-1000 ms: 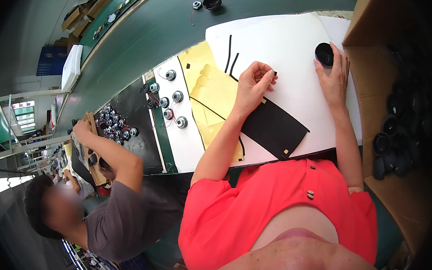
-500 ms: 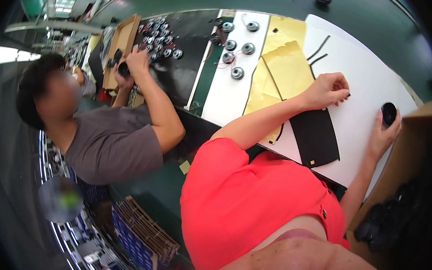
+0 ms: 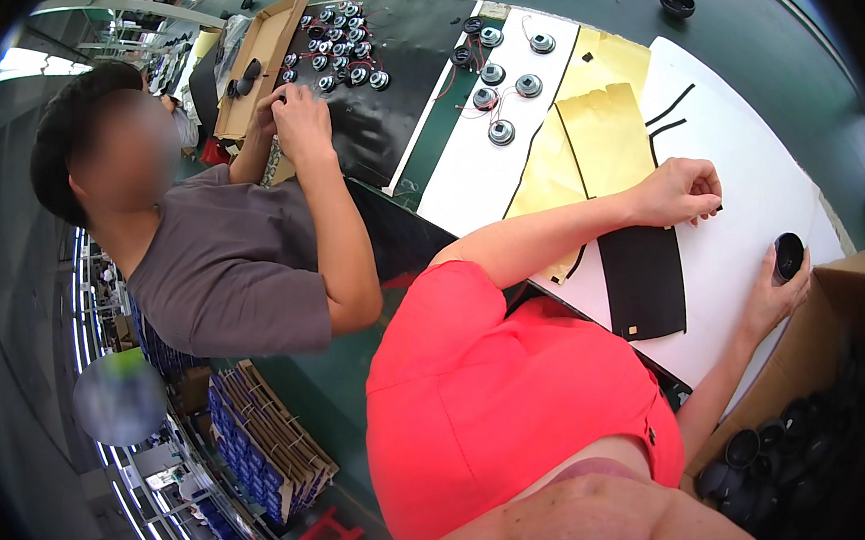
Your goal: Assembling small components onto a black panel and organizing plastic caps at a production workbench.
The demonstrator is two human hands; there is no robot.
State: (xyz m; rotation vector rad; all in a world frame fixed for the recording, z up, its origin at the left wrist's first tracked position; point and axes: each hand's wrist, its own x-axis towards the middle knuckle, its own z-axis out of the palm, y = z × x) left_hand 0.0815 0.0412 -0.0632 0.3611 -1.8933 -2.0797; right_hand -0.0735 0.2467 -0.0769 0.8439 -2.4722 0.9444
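My right hand [image 3: 777,299] is wrapped round a round black plastic cup [image 3: 788,257] at the right of the white tabletop [image 3: 752,142], its open side showing. To its left, my left hand [image 3: 681,192] is closed in a pinch on a small black strip piece [image 3: 720,207], of which only the tip shows past the fingers. The two hands are apart. Beneath my left wrist lies a black sheet [image 3: 642,285] with a small tan square near its near edge. Yellow backing sheets [image 3: 603,131] edged with thin black strips lie left of it, and two loose black strips [image 3: 671,104] lie beyond.
Small round speakers [image 3: 501,132] with red wires stand on the white board to the left; more are on a black mat [image 3: 398,42]. A cardboard box [image 3: 831,308] of black cups borders my right arm. At the left, a co-worker [image 3: 242,267] handles something small.
The view has shifted slightly. My hands keep nearly the same pose and grips. The co-worker's hands no longer show the black cup held earlier; they are now close together.
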